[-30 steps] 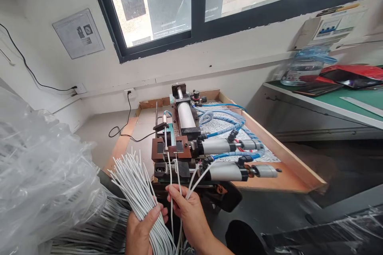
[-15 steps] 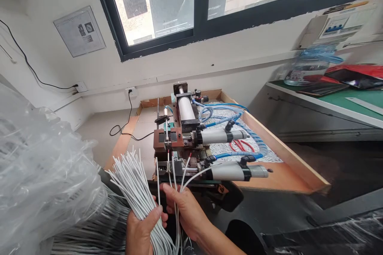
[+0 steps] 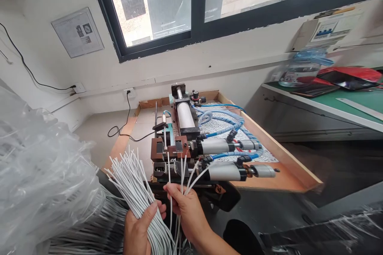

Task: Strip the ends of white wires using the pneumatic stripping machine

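Note:
My left hand [image 3: 142, 225] is closed round a thick bundle of white cables [image 3: 134, 187], their cut ends fanned out upward. To its right, my right hand [image 3: 188, 211] pinches a single white cable [image 3: 169, 171] between thumb and forefinger. Several more cables [image 3: 194, 173] fan out from the same hand, at least one with a reddish tip. The pinched cable's end points up at the brown jaw block [image 3: 158, 148] of a pneumatic machine with grey cylinders [image 3: 229, 172]. Whether that end touches the jaws, I cannot tell.
A wood-edged tray [image 3: 299, 181] surrounds the machine, with blue air hoses [image 3: 239, 121] coiled inside. Clear plastic wrapping [image 3: 44, 175] bulks at the left over more grey cables [image 3: 92, 223]. On the right, a green-topped table [image 3: 356, 103] carries a water jug [image 3: 301, 69].
One cable has passed from beside my left thumb into my right fingertips. The machine's brown jaws have parted and its cylinder rods have shifted. The view has turned slightly.

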### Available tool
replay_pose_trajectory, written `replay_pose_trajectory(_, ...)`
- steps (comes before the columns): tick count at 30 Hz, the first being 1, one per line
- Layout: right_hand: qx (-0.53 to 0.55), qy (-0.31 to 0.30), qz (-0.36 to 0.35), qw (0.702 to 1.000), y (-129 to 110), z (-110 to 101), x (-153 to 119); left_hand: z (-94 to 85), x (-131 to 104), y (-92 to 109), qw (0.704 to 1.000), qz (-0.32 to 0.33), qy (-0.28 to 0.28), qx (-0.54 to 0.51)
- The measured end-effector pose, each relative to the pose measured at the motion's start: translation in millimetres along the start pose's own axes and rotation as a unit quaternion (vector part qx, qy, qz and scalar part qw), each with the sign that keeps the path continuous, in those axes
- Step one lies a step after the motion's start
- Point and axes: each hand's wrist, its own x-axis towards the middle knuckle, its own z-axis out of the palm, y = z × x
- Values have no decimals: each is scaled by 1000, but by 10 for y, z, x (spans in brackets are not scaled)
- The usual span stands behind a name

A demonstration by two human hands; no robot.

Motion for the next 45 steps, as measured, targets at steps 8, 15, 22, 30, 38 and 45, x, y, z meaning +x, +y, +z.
replay_pose_trajectory(8,54,-5,58,997,-29,41,83,10,-14,28,999,9,22,22)
replay_pose_trajectory(15,49,-174,93,979,-12,60,13,11,-24,-47,996,58,-28,55)
replay_pose_trajectory(22,-1,-97,-1,995,28,-49,-112,4,-18,-61,994,48,-49,80)
replay_pose_trajectory(30,-21,-14,-2,1000,25,-138,-135,-36,-4,-55,1000,-1,-1,29)
replay_pose_trajectory(38,-1,-23,8,1000,81,-156,-112,-30,4,-39,999,-13,12,32)
replay_pose_trajectory(45,-1,-11,16,1000,101,-134,-116,-46,22,-62,999,-12,24,37)
